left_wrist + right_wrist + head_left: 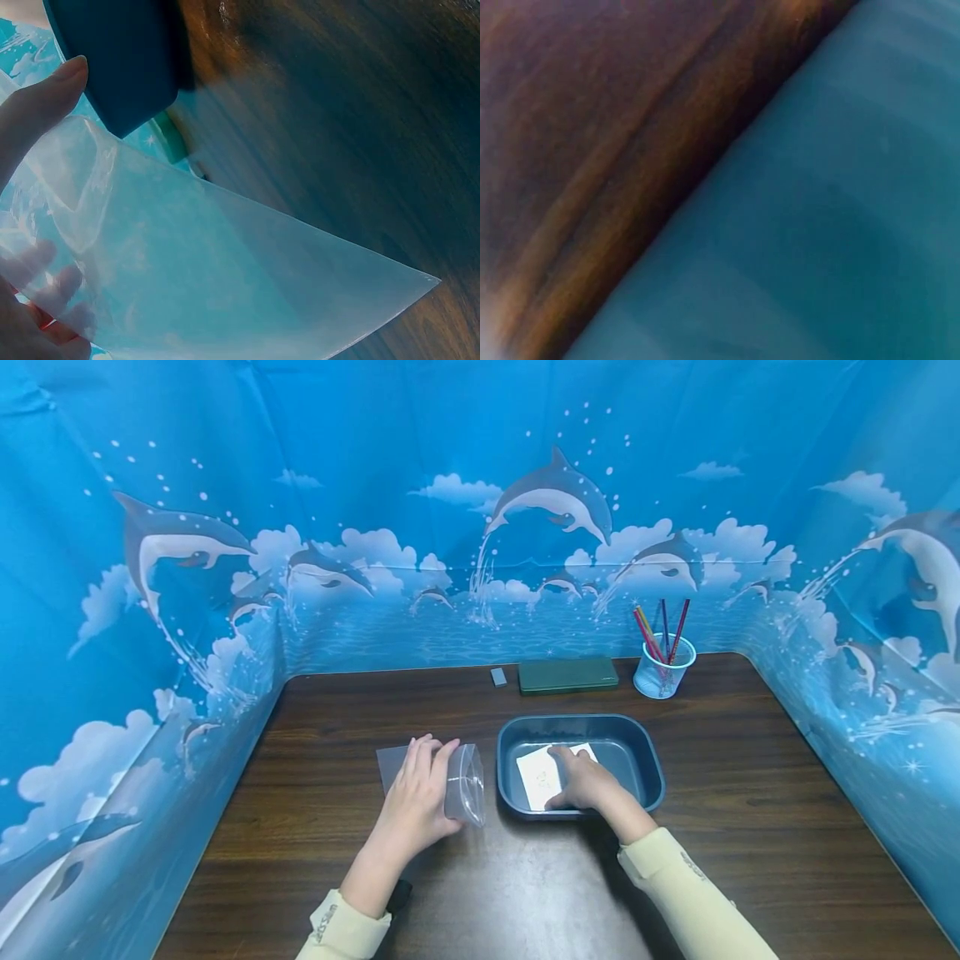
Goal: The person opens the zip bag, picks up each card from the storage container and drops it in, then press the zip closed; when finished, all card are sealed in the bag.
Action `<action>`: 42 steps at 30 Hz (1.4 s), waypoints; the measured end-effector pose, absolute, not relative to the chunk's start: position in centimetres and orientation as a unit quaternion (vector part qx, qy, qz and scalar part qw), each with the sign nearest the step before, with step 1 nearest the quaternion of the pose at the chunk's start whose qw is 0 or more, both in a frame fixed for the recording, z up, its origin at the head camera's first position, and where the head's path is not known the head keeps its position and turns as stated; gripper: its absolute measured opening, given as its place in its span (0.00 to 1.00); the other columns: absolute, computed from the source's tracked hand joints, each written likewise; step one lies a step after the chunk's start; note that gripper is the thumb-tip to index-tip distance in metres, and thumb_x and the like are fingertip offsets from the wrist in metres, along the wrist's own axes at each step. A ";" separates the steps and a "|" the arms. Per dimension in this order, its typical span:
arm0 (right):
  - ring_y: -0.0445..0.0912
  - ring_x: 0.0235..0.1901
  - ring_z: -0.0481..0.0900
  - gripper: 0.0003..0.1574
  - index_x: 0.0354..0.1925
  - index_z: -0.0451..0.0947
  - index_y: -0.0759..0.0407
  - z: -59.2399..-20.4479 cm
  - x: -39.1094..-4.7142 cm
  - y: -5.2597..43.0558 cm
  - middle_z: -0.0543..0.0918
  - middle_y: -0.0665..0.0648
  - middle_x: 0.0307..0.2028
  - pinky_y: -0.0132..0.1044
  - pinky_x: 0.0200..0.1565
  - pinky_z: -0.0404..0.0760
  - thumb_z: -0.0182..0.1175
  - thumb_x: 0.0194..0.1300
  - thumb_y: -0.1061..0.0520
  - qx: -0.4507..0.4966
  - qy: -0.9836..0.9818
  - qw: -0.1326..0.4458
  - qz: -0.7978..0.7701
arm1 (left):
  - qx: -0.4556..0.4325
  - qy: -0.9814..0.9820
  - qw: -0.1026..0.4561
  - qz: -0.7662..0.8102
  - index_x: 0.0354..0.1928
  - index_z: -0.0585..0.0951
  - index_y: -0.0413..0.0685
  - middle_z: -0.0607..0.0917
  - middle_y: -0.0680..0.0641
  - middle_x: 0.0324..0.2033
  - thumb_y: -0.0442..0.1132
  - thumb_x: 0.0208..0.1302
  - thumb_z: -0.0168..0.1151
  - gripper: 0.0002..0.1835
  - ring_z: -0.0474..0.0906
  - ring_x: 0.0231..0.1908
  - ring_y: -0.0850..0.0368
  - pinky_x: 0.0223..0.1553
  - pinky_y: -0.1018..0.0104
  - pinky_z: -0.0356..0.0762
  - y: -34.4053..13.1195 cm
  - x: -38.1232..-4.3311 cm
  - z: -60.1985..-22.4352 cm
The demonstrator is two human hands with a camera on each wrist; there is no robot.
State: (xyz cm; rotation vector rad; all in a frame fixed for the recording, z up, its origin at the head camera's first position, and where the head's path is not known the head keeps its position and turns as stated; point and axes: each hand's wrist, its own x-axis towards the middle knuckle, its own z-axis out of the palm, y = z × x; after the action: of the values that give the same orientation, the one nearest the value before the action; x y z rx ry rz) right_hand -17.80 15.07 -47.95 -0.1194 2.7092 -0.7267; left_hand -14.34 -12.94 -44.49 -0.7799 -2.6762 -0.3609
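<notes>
My left hand [422, 793] holds a clear plastic bag [465, 785] by its sides, its mouth gaping toward the tray. In the left wrist view the thumb [45, 105] lies at the bag's near edge, and the other fingers show through the film. My right hand [588, 781] reaches into a dark blue tray [654, 768] and grips a white card [534, 777] with faint marks, thumb and fingers at its opposite edges. Only the blue tray wall [802, 225] and wood show in the right wrist view; the hand itself is outside it.
Behind the tray lie a green case [567, 677] and a small grey-blue block [498, 677]. A light blue basket cup [663, 672] with several pencils stands at the back right. A dolphin-print curtain [420, 460] surrounds the dark wooden table [300, 827].
</notes>
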 end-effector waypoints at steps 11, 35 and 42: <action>0.56 0.35 0.73 0.57 0.60 0.64 0.54 -47.6 -18.4 14.7 0.68 0.67 0.51 0.49 0.37 0.78 0.83 0.34 0.47 0.001 0.948 0.180 -0.263 | -0.269 -0.941 0.159 -0.128 0.67 0.64 0.41 0.69 0.37 0.56 0.54 0.22 0.85 0.63 0.56 0.67 0.41 0.69 0.52 0.48 -12.9 -14.3 -44.3; 0.47 0.26 0.72 0.20 0.39 0.72 0.57 -45.4 -17.2 16.1 0.77 0.53 0.28 0.37 0.25 0.73 0.72 0.56 0.52 0.000 0.949 0.038 -0.312 | -0.269 -0.942 0.159 -0.126 0.66 0.64 0.39 0.69 0.35 0.56 0.50 0.20 0.86 0.64 0.57 0.66 0.39 0.69 0.50 0.50 -12.8 -14.6 -44.3; 0.46 0.25 0.72 0.08 0.34 0.79 0.55 -43.4 -15.7 17.1 0.80 0.50 0.29 0.37 0.25 0.73 0.68 0.59 0.54 -0.028 0.950 0.014 -0.312 | -0.263 -0.943 0.161 -0.124 0.66 0.64 0.39 0.69 0.35 0.56 0.51 0.20 0.86 0.64 0.57 0.66 0.39 0.68 0.50 0.50 -12.9 -14.7 -44.2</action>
State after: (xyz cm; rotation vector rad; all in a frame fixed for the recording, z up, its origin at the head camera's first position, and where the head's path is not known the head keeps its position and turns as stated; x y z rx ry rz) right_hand -15.67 17.07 -43.35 -0.0858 2.9580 -0.9705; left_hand -14.71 -12.94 -44.24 -0.7510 -2.6921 -0.3547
